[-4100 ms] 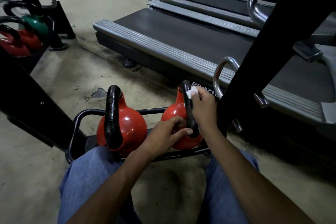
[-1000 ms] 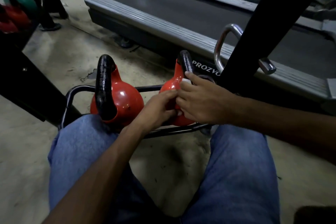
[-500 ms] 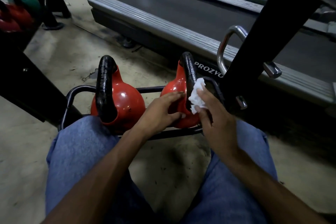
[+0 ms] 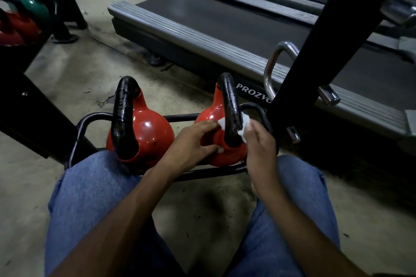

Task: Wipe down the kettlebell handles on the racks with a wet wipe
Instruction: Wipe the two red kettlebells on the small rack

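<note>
Two red kettlebells with black handles sit on a low black tube rack (image 4: pixel 90 119) between my knees. The left kettlebell (image 4: pixel 153 132) is untouched. My left hand (image 4: pixel 191 141) rests on the body of the right kettlebell (image 4: pixel 209 112), fingers spread over it. My right hand (image 4: pixel 261 141) pinches a white wet wipe (image 4: pixel 245 126) against the right side of that kettlebell's black handle (image 4: pixel 229 105). A bit of wipe shows on the handle's left side too.
A treadmill deck (image 4: pixel 225 29) runs across behind the rack. A black upright post (image 4: pixel 315 40) with chrome hooks stands close on the right. More red and green kettlebells (image 4: pixel 29 13) sit on another rack at far left. Bare concrete floor lies all around.
My right hand has slid the wipe down the right side of the handle and lies closer to it. The left hand stays on the kettlebell body.
</note>
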A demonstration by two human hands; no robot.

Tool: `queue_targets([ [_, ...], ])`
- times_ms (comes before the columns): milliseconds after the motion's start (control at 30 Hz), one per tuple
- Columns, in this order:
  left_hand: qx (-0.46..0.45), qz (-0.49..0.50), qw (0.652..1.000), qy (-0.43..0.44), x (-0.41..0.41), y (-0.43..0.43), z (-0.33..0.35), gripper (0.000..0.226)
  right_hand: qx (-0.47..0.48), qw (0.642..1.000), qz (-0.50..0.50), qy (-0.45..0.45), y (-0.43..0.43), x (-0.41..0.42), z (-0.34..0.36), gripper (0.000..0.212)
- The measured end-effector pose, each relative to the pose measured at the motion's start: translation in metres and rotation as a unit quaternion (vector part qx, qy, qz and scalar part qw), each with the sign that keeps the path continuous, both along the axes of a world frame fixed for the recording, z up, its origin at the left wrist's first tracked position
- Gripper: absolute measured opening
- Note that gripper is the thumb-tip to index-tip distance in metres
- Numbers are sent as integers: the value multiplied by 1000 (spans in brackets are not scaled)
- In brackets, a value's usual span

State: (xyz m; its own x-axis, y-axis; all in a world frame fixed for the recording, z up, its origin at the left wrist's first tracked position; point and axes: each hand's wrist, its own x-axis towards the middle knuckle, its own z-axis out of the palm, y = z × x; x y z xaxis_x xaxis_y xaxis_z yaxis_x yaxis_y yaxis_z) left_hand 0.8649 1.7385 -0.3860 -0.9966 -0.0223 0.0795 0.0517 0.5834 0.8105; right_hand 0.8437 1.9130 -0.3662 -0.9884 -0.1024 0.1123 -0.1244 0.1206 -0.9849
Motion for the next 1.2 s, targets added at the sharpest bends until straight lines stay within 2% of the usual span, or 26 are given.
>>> queue_targets([
  [67,-5,3,1000,-2,-1,-1,-1,72,54,996,-29,67,4,12,-5,26],
  [133,-5,5,1000,-5,-2,-2,-2,74,106,982,-12,156,8,12,-6,33],
  [167,-3,4,1000,-4,-2,-3,-2,73,142,966,25,216,9,8,-5,35],
  [200,1,0,1000,-2,-2,-2,-2,71,202,934,69,286,8,1,-4,34],
  [233,5,-4,1000,3,-2,-3,-2,68,283,883,103,360,6,-10,-1,31],
  [300,16,-12,1000,8,0,-2,-1,62,454,754,141,453,-1,-32,10,28],
  [367,23,-14,1000,7,0,-2,0,58,584,640,177,467,-13,-46,34,34],
  [467,12,-8,1000,12,-1,-1,0,51,705,494,256,440,-31,-47,62,41],
  [533,1,-3,1000,12,0,-1,0,55,725,439,302,437,-34,-47,65,47],
  [600,-2,-12,1000,20,0,-1,0,57,699,426,315,481,-27,-47,66,56],
  [700,-1,-19,1000,20,-1,-2,1,59,664,448,309,512,-8,-45,63,52],
  [767,-6,-18,1000,18,-3,-3,3,60,628,502,303,512,9,-45,58,47],
  [833,-11,-16,1000,18,-4,-4,4,62,558,601,265,507,26,-42,48,48],
  [900,-23,-17,1000,10,-6,-5,5,67,461,740,205,445,35,-29,28,48],
  [967,-48,-12,999,0,-7,-6,5,73,317,897,116,285,28,-4,7,47],
  [1000,-55,-8,998,-1,-8,-6,4,74,244,948,62,193,17,10,0,46],
  [1033,-59,-5,998,-2,-9,-6,4,74,188,975,12,120,5,21,-6,45],
  [1100,-64,-5,998,-7,-8,-6,6,74,121,989,-72,55,-16,35,-11,44],
  [1167,-71,-6,997,-4,-7,-4,6,74,72,990,-108,49,-29,38,-13,44],
  [1200,-73,-6,997,-3,-6,-4,6,74,75,988,-113,74,-32,39,-14,45],
])
